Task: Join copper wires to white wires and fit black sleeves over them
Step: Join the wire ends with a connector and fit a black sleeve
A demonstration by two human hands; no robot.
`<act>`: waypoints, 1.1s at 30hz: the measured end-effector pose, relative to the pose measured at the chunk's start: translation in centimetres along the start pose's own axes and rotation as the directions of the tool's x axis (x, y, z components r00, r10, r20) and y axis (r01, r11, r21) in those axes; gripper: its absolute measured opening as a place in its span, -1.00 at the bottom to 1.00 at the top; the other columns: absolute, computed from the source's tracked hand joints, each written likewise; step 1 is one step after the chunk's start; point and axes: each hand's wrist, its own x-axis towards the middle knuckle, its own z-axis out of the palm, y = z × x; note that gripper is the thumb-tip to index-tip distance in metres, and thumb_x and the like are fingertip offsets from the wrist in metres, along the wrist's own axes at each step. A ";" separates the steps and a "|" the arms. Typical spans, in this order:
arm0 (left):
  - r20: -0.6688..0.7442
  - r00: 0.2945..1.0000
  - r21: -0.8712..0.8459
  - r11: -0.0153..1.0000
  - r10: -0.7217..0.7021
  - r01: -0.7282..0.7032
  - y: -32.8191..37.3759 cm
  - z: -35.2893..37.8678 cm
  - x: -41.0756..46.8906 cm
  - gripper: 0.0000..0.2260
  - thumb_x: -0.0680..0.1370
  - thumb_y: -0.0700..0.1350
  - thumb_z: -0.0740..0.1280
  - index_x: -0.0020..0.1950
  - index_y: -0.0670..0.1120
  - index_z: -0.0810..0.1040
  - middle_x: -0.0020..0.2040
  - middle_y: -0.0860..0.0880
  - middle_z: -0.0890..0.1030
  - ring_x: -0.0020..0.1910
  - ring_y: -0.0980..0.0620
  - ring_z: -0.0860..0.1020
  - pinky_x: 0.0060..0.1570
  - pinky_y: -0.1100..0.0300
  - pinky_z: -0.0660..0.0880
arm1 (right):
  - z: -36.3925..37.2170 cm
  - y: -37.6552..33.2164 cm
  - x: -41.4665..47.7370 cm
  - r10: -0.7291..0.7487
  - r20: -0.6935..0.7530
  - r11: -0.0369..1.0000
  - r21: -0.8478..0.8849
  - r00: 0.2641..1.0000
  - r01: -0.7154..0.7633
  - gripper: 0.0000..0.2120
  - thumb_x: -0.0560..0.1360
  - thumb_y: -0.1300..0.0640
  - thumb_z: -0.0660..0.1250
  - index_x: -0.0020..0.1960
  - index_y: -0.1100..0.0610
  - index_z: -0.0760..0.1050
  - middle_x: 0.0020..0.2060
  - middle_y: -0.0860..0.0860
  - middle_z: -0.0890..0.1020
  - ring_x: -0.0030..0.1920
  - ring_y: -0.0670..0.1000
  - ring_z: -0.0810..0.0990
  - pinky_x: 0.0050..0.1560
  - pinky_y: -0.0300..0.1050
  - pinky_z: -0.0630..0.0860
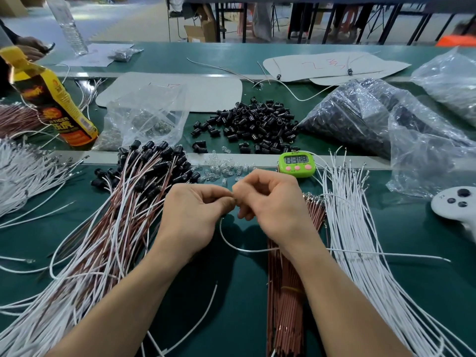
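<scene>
My left hand [192, 215] and my right hand [268, 199] meet fingertip to fingertip above the green table, pinching the end of a white wire [231, 244] that loops down below them and runs off to the right. What sits between the fingertips is hidden. A bundle of copper wires [286, 300] lies under my right wrist. Loose white wires [360, 240] fan out on the right. Finished copper-and-white pairs with black sleeves [144, 166] are heaped on the left. A pile of loose black sleeves [252, 122] lies further back.
A green timer [296, 163] stands just beyond my hands beside small clear bulbs [221, 170]. Plastic bags [360, 112] of sleeves sit at the right, a yellow bottle [51, 99] at the left, a white controller [456, 204] at the right edge. Another person's hand [31, 47] is at far left.
</scene>
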 end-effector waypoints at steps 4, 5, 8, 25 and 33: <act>0.101 0.989 -0.181 0.975 -0.111 0.128 0.0 -0.1 0.1 -0.86 0.46 -0.25 0.53 -0.20 -0.01 0.76 -0.27 -0.11 0.73 -0.31 0.07 0.63 -0.16 0.17 0.57 | -0.9 0.0 0.4 0.078 0.033 0.966 0.244 0.996 -0.084 -0.69 0.56 0.41 0.33 -0.03 0.07 0.73 -0.24 0.06 0.73 -0.32 -0.03 0.65 -0.29 -0.22 0.56; 0.126 0.983 -0.222 0.962 -0.133 0.158 0.0 -0.1 0.2 -0.88 0.47 -0.25 0.52 -0.20 -0.03 0.76 -0.25 -0.13 0.74 -0.29 0.08 0.64 -0.13 0.19 0.56 | -1.1 0.1 0.3 0.041 0.037 0.977 0.206 0.998 -0.048 -0.63 0.50 0.46 0.33 -0.02 0.04 0.74 -0.20 0.04 0.74 -0.28 -0.04 0.67 -0.24 -0.25 0.57; 0.203 0.971 -0.249 0.953 -0.123 0.172 -0.1 -0.4 0.2 -0.89 0.48 -0.25 0.50 -0.20 -0.06 0.77 -0.24 -0.13 0.73 -0.27 0.08 0.63 -0.11 0.25 0.53 | -1.2 0.1 0.2 -0.037 0.060 0.994 0.109 0.998 0.030 -0.67 0.40 0.37 0.43 -0.04 -0.01 0.76 -0.19 0.01 0.75 -0.20 -0.05 0.71 -0.14 -0.27 0.58; 0.414 0.896 -0.163 0.955 -0.161 0.247 0.3 -1.5 0.1 -0.95 0.46 -0.24 0.50 -0.15 -0.14 0.77 -0.19 -0.18 0.74 -0.24 0.07 0.66 -0.17 0.32 0.56 | -3.1 -0.4 0.2 -0.092 0.320 0.985 -0.109 0.943 0.133 -0.77 0.41 0.40 0.50 -0.13 0.08 0.71 -0.29 0.04 0.74 -0.24 0.07 0.72 -0.16 -0.10 0.65; 0.427 0.898 -0.252 0.941 -0.103 0.227 0.3 -1.4 0.2 -0.74 0.41 -0.16 0.53 0.09 -0.13 0.73 -0.05 -0.23 0.74 -0.04 -0.03 0.70 0.08 0.24 0.61 | -3.5 -0.2 0.2 -0.127 0.283 0.971 -0.159 0.951 0.177 -0.85 0.43 0.29 0.54 -0.15 0.04 0.72 -0.31 -0.05 0.74 -0.30 -0.09 0.71 -0.22 -0.24 0.59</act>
